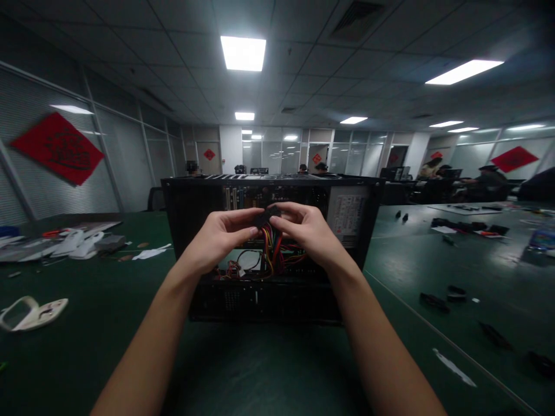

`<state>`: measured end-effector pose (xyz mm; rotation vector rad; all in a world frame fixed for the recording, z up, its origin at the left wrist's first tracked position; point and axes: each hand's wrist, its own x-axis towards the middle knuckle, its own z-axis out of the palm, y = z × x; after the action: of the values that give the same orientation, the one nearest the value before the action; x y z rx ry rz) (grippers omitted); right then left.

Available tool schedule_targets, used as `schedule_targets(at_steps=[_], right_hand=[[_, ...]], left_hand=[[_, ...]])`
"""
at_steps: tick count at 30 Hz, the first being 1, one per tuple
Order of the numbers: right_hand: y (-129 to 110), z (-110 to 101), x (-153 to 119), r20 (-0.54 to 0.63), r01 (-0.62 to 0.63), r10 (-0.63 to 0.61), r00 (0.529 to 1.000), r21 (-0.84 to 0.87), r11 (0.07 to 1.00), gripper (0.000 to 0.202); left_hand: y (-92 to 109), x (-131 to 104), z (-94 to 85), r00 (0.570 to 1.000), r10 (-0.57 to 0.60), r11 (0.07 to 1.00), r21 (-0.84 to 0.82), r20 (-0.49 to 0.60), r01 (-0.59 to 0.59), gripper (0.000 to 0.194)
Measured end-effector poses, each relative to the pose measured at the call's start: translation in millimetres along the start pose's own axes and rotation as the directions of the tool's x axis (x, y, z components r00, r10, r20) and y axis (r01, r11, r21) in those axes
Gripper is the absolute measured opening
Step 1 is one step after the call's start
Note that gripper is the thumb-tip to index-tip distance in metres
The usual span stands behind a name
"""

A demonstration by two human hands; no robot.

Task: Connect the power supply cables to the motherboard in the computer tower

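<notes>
An open black computer case point(264, 297) lies in front of me on the green table. My left hand point(221, 234) and my right hand point(306, 228) meet over its opening, both pinching a black cable connector point(267, 216). From the connector a bundle of red, yellow, green and black wires point(273, 248) runs down into the case. A silver power supply point(348, 216) with a printed label sits inside at the right. Thinner wires point(234, 268) lie looped at the lower left of the opening. The far side of the connector is hidden by my fingers.
On the green table point(260, 364), white and grey parts point(80, 244) lie left, with a white oval-framed item point(34, 315) nearer. Dark small parts point(433, 301) and a white strip point(454, 368) are scattered right. Several people point(489, 179) sit at the back right.
</notes>
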<state>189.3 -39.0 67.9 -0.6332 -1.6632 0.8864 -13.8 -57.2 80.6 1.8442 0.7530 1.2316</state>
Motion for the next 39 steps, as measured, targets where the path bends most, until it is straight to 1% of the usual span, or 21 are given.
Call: schedule_targets(at_steps=[4,7,9,10,12,14,16,18,20,23,26,28,30,32,34,36,38,39], right_hand=[[1.6,-0.3,1.2,-0.031,0.046,-0.046,0.998,-0.008,0.999,0.045],[2.1,-1.5,1.8,-0.056,0.082,-0.083,0.995,-0.018,0.996,0.043],[1.7,-1.6,1.9,-0.085,0.101,-0.103,0.991,-0.025,0.995,0.044],[1.6,-1.4,1.8,-0.102,0.109,-0.111,0.989,-0.029,0.994,0.046],[1.9,-0.1,1.8,-0.134,0.127,-0.131,0.982,-0.041,0.991,0.051],[3.2,2.2,1.8,-0.161,0.155,-0.165,0.973,-0.072,0.985,0.051],[5.1,4.9,2.0,-0.176,0.199,-0.22,0.96,-0.129,0.972,0.042],[6.7,7.0,2.2,-0.181,0.25,-0.287,0.941,-0.2,0.947,0.033],[7.4,7.0,2.1,-0.167,0.29,-0.342,0.925,-0.272,0.918,0.029],[7.5,1.8,0.4,-0.081,0.32,-0.373,0.924,-0.367,0.873,0.036],[10.9,-5.8,-3.6,0.065,0.366,-0.384,0.921,-0.477,0.799,0.05],[17.2,-8.4,-6.9,0.166,0.414,-0.397,0.902,-0.587,0.695,0.056],[26.3,-7.3,-10.1,0.219,0.416,-0.39,0.895,-0.726,0.548,0.057],[37.5,-3.7,-12.2,0.212,0.347,-0.349,0.913,-0.854,0.387,0.053],[50.0,-0.7,-12.6,0.198,0.265,-0.256,0.946,-0.929,0.26,0.045],[63.4,-1.2,-11.0,0.2,0.217,-0.102,0.974,-0.956,0.195,0.038],[76.4,-6.0,-8.0,0.18,0.166,0.059,0.982,-0.968,0.187,0.033],[82.1,-9.6,-6.3,0.163,0.139,0.12,0.979,-0.972,0.191,0.031]], left_hand=[[-1.5,2.4,5.0,0.996,0.073,0.997,0.017,-0.051,-0.072,0.045],[-4.1,3.0,12.6,0.985,0.138,0.989,0.071,-0.102,-0.131,0.042],[-7.2,3.1,18.5,0.968,0.197,0.971,0.165,-0.155,-0.172,0.041],[-9.2,3.3,21.2,0.952,0.244,0.951,0.239,-0.184,-0.198,0.04],[-13.5,4.1,25.6,0.905,0.367,0.872,0.418,-0.213,-0.255,0.037],[-17.7,5.6,28.3,0.857,0.48,0.764,0.57,-0.188,-0.303,0.036],[-21.0,7.0,29.4,0.825,0.546,0.672,0.664,-0.144,-0.328,0.035],[-23.1,8.0,29.5,0.809,0.577,0.61,0.718,-0.113,-0.335,0.034],[-24.3,8.4,28.4,0.804,0.589,0.567,0.753,-0.087,-0.334,0.035],[-26.1,8.7,24.2,0.795,0.604,0.501,0.8,-0.049,-0.331,0.038],[-30.8,10.0,17.7,0.78,0.624,0.369,0.866,0.038,-0.337,0.033],[-37.0,12.4,14.2,0.792,0.6,0.285,0.895,0.114,-0.344,0.03],[-46.1,16.2,12.8,0.821,0.549,0.249,0.906,0.159,-0.342,0.029],[-58.0,21.0,13.5,0.853,0.49,0.26,0.903,0.182,-0.342,0.028],[-71.8,25.6,15.3,0.886,0.417,0.305,0.888,0.202,-0.345,0.027],[-85.8,28.9,16.9,0.915,0.341,0.36,0.869,0.216,-0.339,0.028],[-98.0,30.5,18.0,0.937,0.267,0.406,0.856,0.225,-0.321,0.029],[-102.9,30.8,18.5,0.945,0.236,0.426,0.849,0.229,-0.312,0.03]])
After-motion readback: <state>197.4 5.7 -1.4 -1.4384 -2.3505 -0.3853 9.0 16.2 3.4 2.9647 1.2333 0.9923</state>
